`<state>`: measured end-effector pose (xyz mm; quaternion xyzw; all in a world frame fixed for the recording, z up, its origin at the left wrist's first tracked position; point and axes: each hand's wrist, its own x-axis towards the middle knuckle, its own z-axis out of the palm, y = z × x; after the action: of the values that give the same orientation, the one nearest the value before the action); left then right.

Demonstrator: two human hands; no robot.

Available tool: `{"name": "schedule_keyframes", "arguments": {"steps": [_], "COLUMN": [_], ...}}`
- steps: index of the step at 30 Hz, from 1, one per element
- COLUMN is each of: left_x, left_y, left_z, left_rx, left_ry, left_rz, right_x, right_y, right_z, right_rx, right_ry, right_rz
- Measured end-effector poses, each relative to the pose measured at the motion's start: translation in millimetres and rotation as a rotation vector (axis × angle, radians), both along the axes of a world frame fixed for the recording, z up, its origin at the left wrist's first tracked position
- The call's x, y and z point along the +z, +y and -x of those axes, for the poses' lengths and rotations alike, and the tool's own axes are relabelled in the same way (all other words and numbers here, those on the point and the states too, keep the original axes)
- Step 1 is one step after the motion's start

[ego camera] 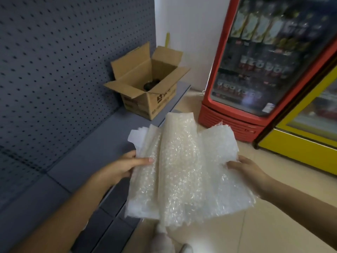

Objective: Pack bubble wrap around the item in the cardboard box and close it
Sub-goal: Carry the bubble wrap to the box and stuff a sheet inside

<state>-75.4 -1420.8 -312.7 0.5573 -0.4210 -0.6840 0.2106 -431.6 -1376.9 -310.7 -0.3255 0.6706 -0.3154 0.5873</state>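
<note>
A stack of clear bubble wrap sheets [184, 172] hangs in front of me, held flat between both hands. My left hand [120, 168] grips its left edge, thumb on top. My right hand [244, 167] pinches its right edge. Farther off, an open cardboard box [145, 83] stands on the grey shelf [87, 154], all four flaps up. A dark item [151, 84] lies at the bottom of the box, partly hidden by the box walls. The wrap is well short of the box and apart from it.
A grey pegboard wall [63, 61] backs the shelf on the left. A red drinks fridge [269, 66] stands on the tiled floor [273, 225] at right, with a yellow cabinet [306, 143] beside it. A white wall [191, 33] is behind the box.
</note>
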Motion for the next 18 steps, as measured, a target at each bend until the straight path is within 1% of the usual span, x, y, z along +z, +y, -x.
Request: {"name": "schedule_keyframes", "arguments": {"steps": [2,6,10,13,16,18], "left_x": [-3,-5,-5,-10,-18,-19], "left_y": [-9,-28,-40,-37,-28,-19], "left_z": [-12,-43,-73,-93,-112,-119], "left_rx": [0.07,0.146,0.308,0.402,0.471,0.521], "left_ry": [0.004,-0.009,-0.004,-0.032,-0.069,-0.061], "left_rz": [-0.013,-0.033,-0.005,-0.007,-0.028,-0.034], "right_x": [-1,-3,-3,-1,-1,-4], "right_y": [-29,-87,-137,-166,-191,-207], "right_z": [-11,-45,-85,-116,-145,-163], "right_rx": [0.054,0.156,0.284,0.384,0.527,0.597], "right_ry": [0.004,0.002,-0.003,0.004,0.009,0.021], "right_rz": [-0.007,-0.003,0.017,0.038,0.008,-0.015]}}
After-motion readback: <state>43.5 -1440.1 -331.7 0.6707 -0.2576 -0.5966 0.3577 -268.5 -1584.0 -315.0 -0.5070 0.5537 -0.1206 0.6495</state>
